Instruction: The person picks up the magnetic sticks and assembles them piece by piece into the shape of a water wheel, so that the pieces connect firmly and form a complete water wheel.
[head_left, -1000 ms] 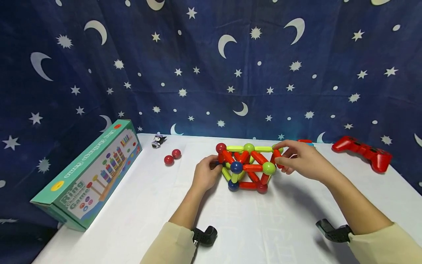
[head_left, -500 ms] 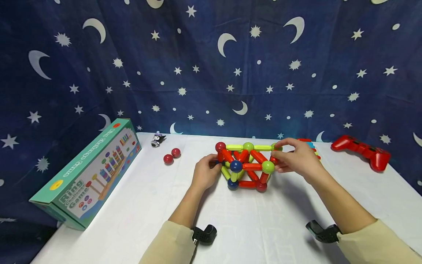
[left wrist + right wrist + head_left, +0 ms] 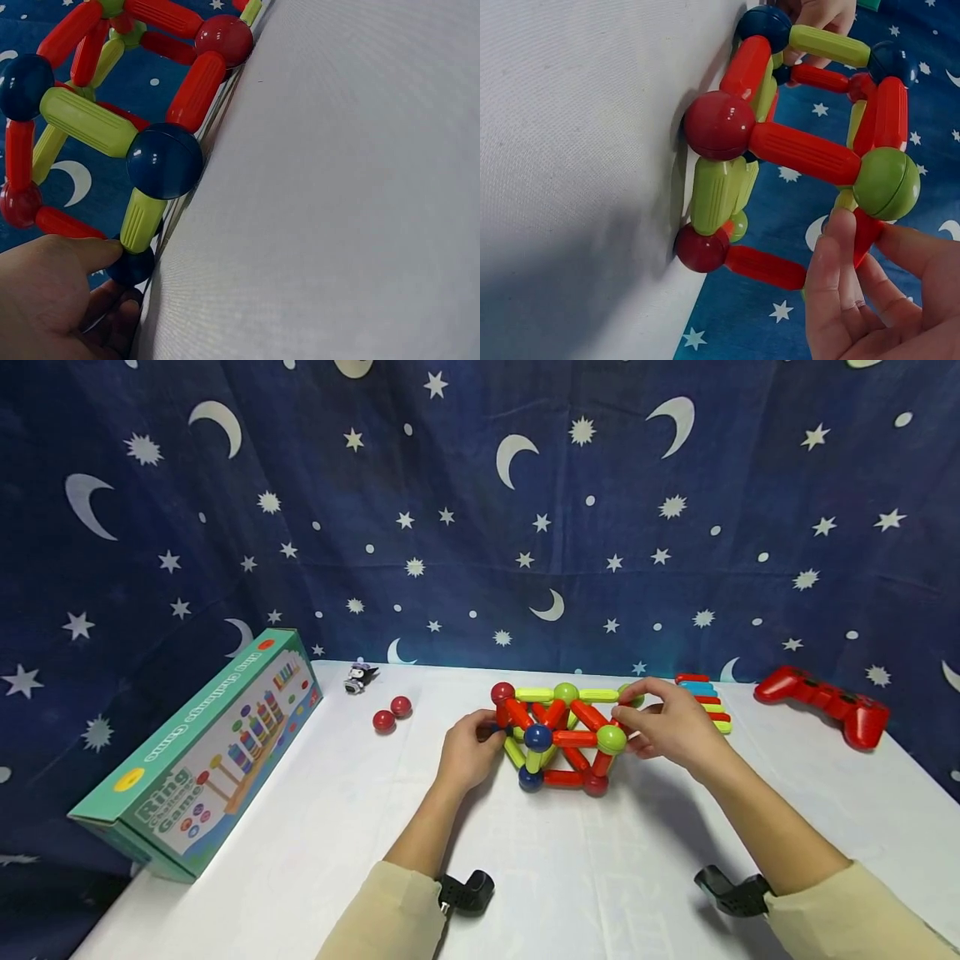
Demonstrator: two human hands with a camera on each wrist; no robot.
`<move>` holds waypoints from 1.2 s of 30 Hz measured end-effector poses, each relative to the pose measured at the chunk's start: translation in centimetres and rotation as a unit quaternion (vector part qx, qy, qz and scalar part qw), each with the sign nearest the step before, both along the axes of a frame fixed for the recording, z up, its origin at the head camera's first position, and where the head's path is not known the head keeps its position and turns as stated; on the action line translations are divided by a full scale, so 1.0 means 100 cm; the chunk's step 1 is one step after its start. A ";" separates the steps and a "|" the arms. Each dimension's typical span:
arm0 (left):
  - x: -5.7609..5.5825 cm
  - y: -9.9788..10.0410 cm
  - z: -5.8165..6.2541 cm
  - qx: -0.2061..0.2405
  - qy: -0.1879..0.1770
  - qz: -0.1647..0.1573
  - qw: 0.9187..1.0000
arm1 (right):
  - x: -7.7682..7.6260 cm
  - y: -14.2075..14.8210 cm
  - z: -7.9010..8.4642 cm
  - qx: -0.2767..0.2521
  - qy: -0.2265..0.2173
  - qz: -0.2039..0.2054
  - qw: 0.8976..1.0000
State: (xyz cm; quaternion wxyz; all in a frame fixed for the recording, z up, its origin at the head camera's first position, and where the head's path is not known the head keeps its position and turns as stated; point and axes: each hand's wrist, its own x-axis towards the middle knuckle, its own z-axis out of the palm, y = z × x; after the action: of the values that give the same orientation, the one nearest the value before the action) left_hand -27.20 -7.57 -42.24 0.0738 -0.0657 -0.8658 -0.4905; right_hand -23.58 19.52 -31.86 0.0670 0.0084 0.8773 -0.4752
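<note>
A toy frame of magnetic sticks and balls (image 3: 574, 738) stands on the white table, built from red and yellow-green sticks with blue, red and green balls. At its left side my left hand (image 3: 468, 752) pinches a low dark blue ball (image 3: 131, 268) between thumb and fingers. My right hand (image 3: 667, 722) is at the upper right corner, thumb and fingertips holding a red stick (image 3: 866, 234) close to a green ball (image 3: 887, 184). That stick's far end is hidden behind the fingers. In the head view the fingers partly cover the corner's rear green ball (image 3: 632, 695).
Several loose sticks (image 3: 701, 697) lie in a row behind my right hand. A red game controller (image 3: 822, 706) is at the far right. Two red balls (image 3: 384, 721) and a small figurine (image 3: 360, 678) sit back left, beside a green game box (image 3: 202, 752). A star-patterned cloth (image 3: 480, 527) hangs behind.
My right hand has moved left and inward, bringing the red stick against the frame's right corner and uncovering the loose sticks behind. My left hand has kept its hold on the frame.
</note>
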 end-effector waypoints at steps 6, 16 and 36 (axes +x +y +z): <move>0.001 0.003 0.000 0.000 -0.002 0.000 1.000 | 0.003 0.007 0.001 -0.019 -0.018 0.012 1.000; -0.001 0.005 -0.003 0.001 -0.006 0.004 1.000 | -0.005 0.024 -0.010 -0.006 0.004 -0.043 0.999; -0.030 -0.004 0.056 0.162 -0.268 -0.067 0.947 | -0.055 0.024 -0.030 -0.205 -0.204 0.015 0.957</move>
State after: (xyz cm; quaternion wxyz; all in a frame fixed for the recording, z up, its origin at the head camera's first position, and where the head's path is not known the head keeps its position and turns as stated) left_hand -30.18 -7.94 -36.60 -0.1841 0.0236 -0.7559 -0.6278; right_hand -29.06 21.92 -34.88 0.2518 0.0780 0.7284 -0.6324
